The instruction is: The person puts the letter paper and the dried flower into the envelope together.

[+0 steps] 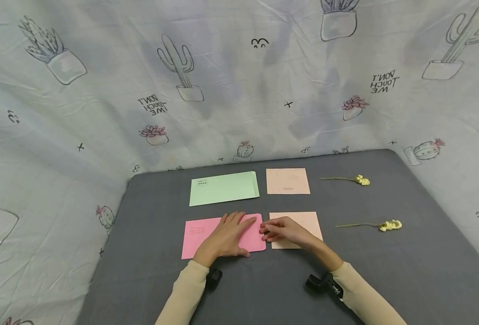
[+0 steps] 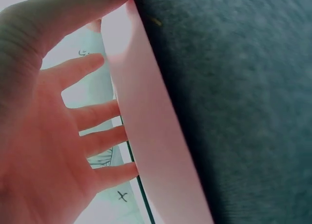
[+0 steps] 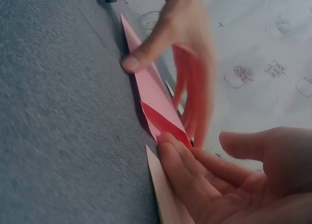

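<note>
Gray tabletop [image 1: 259,289] holding pink envelope [image 1: 202,230]; left hand [image 1: 226,235] spanning it, fingers spread; right hand [image 1: 286,229] touching its right flap [image 1: 258,242], thumb apart.

The pink envelope [image 1: 252,237], the green envelope [image 1: 224,188] and the peach sheets [image 1: 288,180] look to me like smooth, matt paper, against the faintly rough, dull weave of the grey tablecloth [image 1: 133,271] and the creased thin fabric of the printed backdrop [image 1: 231,117].
</note>
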Motion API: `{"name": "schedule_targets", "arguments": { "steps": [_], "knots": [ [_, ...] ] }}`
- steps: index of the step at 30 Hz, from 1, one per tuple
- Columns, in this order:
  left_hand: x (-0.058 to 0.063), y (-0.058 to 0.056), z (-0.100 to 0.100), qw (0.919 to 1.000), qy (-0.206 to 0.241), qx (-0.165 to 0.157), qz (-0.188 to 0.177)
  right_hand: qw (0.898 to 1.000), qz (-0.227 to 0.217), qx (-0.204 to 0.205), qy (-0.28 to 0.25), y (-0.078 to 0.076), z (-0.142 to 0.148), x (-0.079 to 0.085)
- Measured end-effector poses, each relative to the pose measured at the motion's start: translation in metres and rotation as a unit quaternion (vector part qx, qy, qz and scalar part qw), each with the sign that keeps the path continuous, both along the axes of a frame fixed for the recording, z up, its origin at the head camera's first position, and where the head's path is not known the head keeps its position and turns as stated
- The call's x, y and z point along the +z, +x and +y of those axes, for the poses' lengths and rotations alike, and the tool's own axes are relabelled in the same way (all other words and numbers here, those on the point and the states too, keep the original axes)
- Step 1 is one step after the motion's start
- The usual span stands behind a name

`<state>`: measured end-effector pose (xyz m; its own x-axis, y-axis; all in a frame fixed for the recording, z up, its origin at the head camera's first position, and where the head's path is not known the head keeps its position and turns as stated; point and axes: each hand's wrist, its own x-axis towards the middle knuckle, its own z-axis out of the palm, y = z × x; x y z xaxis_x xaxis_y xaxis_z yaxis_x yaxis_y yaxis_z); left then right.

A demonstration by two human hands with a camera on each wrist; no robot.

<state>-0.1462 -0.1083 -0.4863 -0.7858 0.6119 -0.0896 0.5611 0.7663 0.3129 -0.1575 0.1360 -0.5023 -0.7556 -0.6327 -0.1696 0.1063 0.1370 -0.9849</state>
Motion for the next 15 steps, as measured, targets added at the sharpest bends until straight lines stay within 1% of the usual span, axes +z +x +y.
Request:
{"name": "schedule_targets", "arguments": {
  "steps": [7,11,15],
  "knots": [
    [0.002,-0.003,0.004,1.0000,-0.003,0.000,-0.004,1.000,0.019,-0.003,0.008,0.003,-0.007,-0.003],
    [0.001,-0.002,0.006,0.9999,-0.008,-0.002,-0.008,0.999,0.027,-0.009,0.023,0.007,-0.010,-0.002],
    [0.000,-0.003,0.007,0.9999,-0.010,-0.005,-0.005,0.998,0.039,-0.017,0.046,0.009,-0.012,0.001]
  ]
}}
